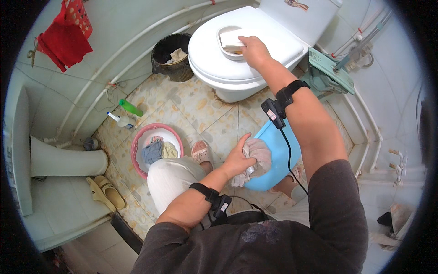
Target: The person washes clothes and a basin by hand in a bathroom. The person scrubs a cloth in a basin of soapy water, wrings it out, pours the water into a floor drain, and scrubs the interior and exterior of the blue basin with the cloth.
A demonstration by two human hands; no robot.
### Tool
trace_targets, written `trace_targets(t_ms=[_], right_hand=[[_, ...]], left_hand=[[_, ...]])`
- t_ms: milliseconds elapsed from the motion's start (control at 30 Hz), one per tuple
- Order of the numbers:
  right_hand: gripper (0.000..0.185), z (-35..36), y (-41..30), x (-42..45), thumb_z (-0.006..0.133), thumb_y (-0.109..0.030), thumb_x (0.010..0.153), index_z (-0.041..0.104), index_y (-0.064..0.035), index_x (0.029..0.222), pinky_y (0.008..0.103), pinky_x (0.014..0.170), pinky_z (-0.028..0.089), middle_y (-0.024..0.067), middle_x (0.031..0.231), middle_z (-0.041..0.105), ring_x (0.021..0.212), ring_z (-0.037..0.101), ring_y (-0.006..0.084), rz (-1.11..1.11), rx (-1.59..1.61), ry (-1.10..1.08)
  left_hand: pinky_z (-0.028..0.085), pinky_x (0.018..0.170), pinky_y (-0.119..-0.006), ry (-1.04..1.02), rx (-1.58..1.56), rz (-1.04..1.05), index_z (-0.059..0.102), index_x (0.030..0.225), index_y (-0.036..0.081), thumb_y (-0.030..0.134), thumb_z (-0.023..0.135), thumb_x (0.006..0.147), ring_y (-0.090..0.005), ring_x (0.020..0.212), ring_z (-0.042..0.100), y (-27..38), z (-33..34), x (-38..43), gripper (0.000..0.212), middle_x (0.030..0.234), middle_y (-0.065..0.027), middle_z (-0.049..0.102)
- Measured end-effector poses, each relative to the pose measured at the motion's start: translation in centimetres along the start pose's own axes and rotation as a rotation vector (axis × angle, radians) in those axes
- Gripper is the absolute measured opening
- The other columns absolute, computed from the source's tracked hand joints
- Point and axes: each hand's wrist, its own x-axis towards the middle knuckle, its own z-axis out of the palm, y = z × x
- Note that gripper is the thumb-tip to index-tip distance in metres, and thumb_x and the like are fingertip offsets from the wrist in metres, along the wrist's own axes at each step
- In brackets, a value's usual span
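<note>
My left hand (238, 158) grips a crumpled pale pinkish-grey cloth (259, 154) at the side of a light blue plastic basin (284, 144). The cloth looks bunched, and part of it hangs down below my wrist. Stretched far forward, my right hand (255, 51) has its fingers around the end of a white block (231, 38), seemingly a bar of soap. That block lies tilted in an oval white dish (232, 55) on the closed toilet lid (205, 44). My right forearm hides part of the basin.
To the left stands a pink-rimmed basin (134, 150) with folded cloths (152, 152). Behind it are a spray bottle (125, 120) and a green bottle (131, 107). A black waste bin (176, 72) stands beside the toilet, a green dustpan (330, 70) on its right. Slippers (109, 191) lie by the sink pedestal (68, 159).
</note>
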Motion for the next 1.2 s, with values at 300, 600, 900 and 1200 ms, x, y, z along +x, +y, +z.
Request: trace_targets(t_ms=[300,600,900,1200], right_hand=[[0.05,-2.8,-1.5,-22.0,0.057,-0.026,0.072,0.043,-0.0009,0.112,0.0401,0.088,0.032,0.0219,0.116,0.04,0.105,0.039,0.0367,-0.032,0.258,-0.04],[0.036,1.7,-2.2,-29.8,0.059,-0.004,0.057,0.053,-0.0106,0.092,0.0397,0.086,0.033,0.01,0.114,0.037,0.101,0.035,0.0345,-0.042,0.33,-0.033],[0.027,-2.3,4.5,-27.7,0.054,-0.004,0.059,0.055,-0.0093,0.085,0.0406,0.088,0.03,0.015,0.116,0.037,0.104,0.036,0.0361,0.197,0.226,0.399],[0.043,0.4,4.8,-24.0,0.059,-0.015,0.059,0.054,-0.0093,0.101,0.0435,0.091,0.029,0.0168,0.127,0.026,0.113,0.027,0.041,-0.01,0.009,0.087]], left_hand=[[0.041,0.079,-0.028,0.011,-0.187,-0.141,0.024,0.125,0.006,0.003,0.053,0.069,-0.0187,0.09,0.05,0.2,0.3,0.7,0.063,0.11,-0.0123,0.045],[0.044,0.063,-0.026,0.046,-0.393,-0.397,0.046,0.097,0.0,0.019,0.052,0.078,-0.0156,0.074,0.052,-0.6,-0.8,2.8,0.027,0.088,-0.0084,0.052],[0.038,0.057,-0.022,0.211,-0.019,-0.101,0.048,0.092,0.002,0.02,0.048,0.081,-0.0081,0.065,0.046,-1.7,1.1,2.4,0.021,0.073,-0.0021,0.051],[0.038,0.057,-0.044,0.454,0.647,0.142,0.042,0.085,0.0,0.016,0.038,0.083,-0.0424,0.067,0.049,-2.7,2.9,2.8,0.016,0.068,-0.0247,0.052]])
